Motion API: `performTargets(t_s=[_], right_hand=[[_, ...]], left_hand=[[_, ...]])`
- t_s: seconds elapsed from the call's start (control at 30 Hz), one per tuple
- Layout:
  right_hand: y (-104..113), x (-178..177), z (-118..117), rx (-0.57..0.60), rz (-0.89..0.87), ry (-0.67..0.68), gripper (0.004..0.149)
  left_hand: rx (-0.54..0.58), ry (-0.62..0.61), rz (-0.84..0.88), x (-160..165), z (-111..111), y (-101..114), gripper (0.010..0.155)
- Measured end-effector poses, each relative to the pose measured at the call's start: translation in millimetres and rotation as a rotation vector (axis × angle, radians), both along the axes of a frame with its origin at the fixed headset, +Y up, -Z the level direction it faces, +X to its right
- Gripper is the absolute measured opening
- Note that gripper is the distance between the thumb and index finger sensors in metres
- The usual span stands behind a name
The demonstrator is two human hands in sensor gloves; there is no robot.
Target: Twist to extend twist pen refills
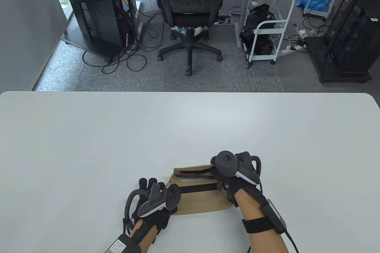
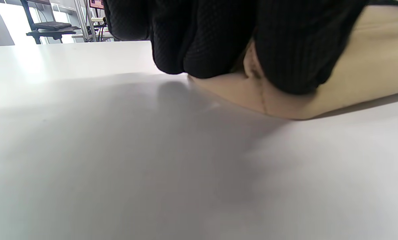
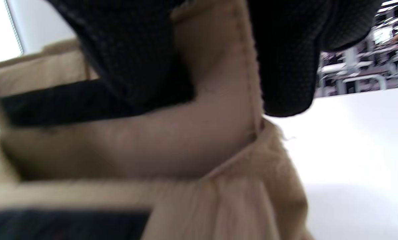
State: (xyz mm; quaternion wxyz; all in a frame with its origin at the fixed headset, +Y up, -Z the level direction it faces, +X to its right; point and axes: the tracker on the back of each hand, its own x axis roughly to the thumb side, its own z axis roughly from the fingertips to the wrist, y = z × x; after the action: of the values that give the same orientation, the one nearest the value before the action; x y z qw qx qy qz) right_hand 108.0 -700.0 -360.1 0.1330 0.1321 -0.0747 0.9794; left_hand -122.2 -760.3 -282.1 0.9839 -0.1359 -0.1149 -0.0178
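Observation:
A tan fabric pouch [image 1: 199, 196] with black strips lies near the front edge of the white table [image 1: 118, 134]. My left hand [image 1: 154, 196] holds its left end; in the left wrist view my gloved fingers [image 2: 199, 40] are curled against the tan fabric [image 2: 352, 73]. My right hand [image 1: 228, 176] grips the pouch's right side at the open flap. The right wrist view shows the gloved fingers [image 3: 135, 60] pinching the flap [image 3: 218, 66] by a black strip [image 3: 52, 106]. No pen is visible.
Beyond the table's far edge stand an office chair [image 1: 190, 4], a black computer stand [image 1: 98, 12] with cables, a white cart [image 1: 267, 27] and a black rack [image 1: 350, 33].

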Motion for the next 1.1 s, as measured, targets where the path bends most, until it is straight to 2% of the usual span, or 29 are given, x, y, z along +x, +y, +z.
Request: performTargets(t_s=[0.07,0.17,0.27,0.53,0.63,0.7,0.8,0.9,1.03,1.1], right_hand=[[-5,5,-3,0.056,0.001,-0.063,0.054],[-9,10,-7,0.069,-0.069,-0.117,0.054],[-7,12,-6,0.094,-0.045,-0.142,0.054],[-3,21,-2,0.003,-0.11,-0.112,0.047],[-3,23,-1,-0.016,-0.131,-0.113,0.047],[-3,24,0,-0.022,-0.136,-0.112,0.047],[-3,24,0,-0.027,-0.136,-0.108,0.047],[-3,24,0,-0.042,-0.14,-0.11,0.047],[-3,26,-1,-0.056,-0.153,-0.11,0.047],[-3,26,-1,-0.061,-0.158,-0.11,0.048]], left_hand=[[0.001,0.0,-0.001,0,0,0,0.067],[-0.006,0.007,0.007,-2,-1,0,0.067],[-0.012,0.01,0.013,-4,-1,1,0.067],[-0.011,-0.015,-0.026,-11,1,6,0.074],[-0.016,0.043,0.06,-25,0,16,0.075],[0.024,0.069,0.155,-32,2,28,0.077],[0.165,0.061,0.255,-34,5,52,0.073],[0.182,0.045,0.392,-27,5,69,0.064],[0.31,-0.008,0.384,-5,-3,81,0.049],[0.319,-0.014,0.413,7,-10,82,0.044]])
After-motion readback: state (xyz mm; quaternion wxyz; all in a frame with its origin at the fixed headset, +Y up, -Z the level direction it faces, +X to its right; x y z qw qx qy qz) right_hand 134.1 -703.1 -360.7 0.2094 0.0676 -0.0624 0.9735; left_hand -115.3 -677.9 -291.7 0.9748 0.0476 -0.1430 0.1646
